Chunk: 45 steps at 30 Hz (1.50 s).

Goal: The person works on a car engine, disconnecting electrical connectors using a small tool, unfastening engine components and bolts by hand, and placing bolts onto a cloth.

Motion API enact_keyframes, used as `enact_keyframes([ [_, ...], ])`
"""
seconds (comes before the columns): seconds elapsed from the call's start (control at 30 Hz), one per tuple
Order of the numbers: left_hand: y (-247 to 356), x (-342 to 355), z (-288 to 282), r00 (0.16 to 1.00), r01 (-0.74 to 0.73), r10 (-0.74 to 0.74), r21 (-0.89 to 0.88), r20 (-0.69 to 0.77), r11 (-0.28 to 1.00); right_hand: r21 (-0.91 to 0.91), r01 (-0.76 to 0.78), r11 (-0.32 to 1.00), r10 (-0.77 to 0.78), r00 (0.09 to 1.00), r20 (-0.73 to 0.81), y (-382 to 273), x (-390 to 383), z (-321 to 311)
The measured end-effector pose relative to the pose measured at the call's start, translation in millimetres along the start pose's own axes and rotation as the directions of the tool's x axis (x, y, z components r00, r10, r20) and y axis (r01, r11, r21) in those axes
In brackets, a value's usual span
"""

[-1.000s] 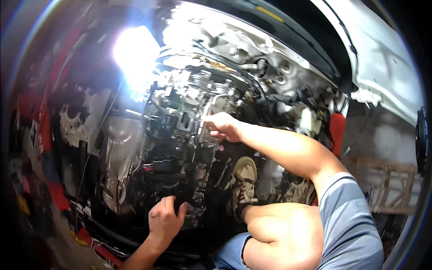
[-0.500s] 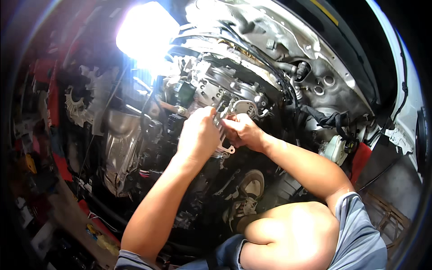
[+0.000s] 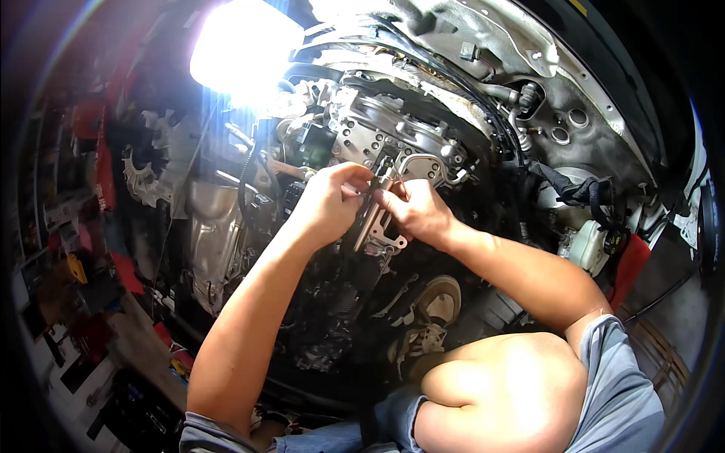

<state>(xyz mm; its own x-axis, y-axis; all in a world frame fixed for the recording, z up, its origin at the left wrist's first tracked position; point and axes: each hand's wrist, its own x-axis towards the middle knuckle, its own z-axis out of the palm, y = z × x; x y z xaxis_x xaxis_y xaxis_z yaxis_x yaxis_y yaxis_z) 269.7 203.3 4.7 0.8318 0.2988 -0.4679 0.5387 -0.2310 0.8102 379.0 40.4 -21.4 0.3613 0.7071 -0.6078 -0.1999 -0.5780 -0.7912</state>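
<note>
My left hand has its fingers curled at the upper left side of a long silver metal bracket, which has bolt holes at its lower end; what its fingertips hold is too small to make out. My right hand grips the bracket from the right, thumb bent across it. Both hands are close together at the engine, just below a silver cover with several round holes. Part of the bracket is hidden behind my fingers.
A glaring work lamp is at upper left. Hoses cross the bulkhead. A sneakered foot and bare knee are low among engine parts. A white reservoir and red padding are at right.
My left hand rose from the lower engine bay to join my right hand at the bracket, then shifted slightly higher. The view has shifted, showing more of the engine's top.
</note>
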Motion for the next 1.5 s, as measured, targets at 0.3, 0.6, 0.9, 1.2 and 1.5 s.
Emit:
enact_keyframes([
  [0.3,-2.6,-23.4,27.8,0.905,-0.227,0.226,0.038,-0.359,0.973,-0.39,0.425,0.817,-0.456,0.89,0.015,-35.8,10.4,-11.8],
  [0.6,-1.3,-31.5,37.3,0.763,-0.352,0.414,0.217,-0.496,0.91,-0.318,0.515,0.796,-0.497,0.856,0.141,-24.6,18.0,-19.2],
  [0.9,27.8,-107.9,7.8,0.8,-0.338,0.142,-0.243,-0.583,0.909,-0.455,0.739,0.498,-0.724,0.642,0.251,-30.0,6.4,-1.0],
  [1.2,12.1,-180.5,56.6,0.931,0.306,-0.217,0.306,-0.292,0.901,-0.443,0.846,0.298,-0.374,0.53,0.761,-65.0,-5.2,9.7],
  [1.5,-11.5,-184.7,87.5,0.892,0.178,0.036,0.423,-0.45,0.888,-0.57,0.805,0.163,-0.511,0.563,0.649,-53.5,-48.1,38.2],
])
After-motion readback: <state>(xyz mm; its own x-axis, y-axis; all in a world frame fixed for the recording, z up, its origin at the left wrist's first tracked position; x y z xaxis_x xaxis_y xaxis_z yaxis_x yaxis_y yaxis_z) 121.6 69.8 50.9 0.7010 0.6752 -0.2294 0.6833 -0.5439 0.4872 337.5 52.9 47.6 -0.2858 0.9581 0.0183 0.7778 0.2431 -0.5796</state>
